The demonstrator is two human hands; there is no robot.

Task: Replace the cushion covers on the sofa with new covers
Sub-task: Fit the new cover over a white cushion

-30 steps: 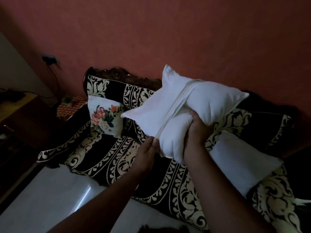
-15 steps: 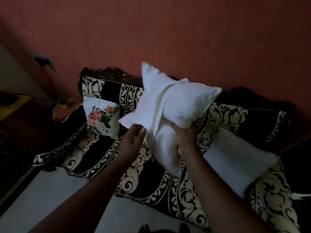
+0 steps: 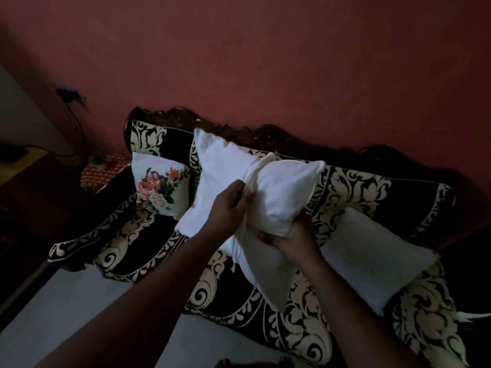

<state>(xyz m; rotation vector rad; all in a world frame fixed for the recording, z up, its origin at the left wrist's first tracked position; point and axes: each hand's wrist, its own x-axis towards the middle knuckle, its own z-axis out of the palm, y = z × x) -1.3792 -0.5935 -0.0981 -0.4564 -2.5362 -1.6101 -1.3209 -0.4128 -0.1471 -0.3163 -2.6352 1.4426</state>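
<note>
Both hands, left, right, gripping white cushion, apparently half-covered, above patterned sofa

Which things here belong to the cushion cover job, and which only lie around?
Job: white cushion held by left hand and right hand; floral cushion; bare white cushion; sofa.
Lying about: wall socket; side table.

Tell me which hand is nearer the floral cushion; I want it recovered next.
Left. The left hand grips the white cushion just right of the floral cushion; the right hand holds the white cushion's lower edge, farther right.
</note>
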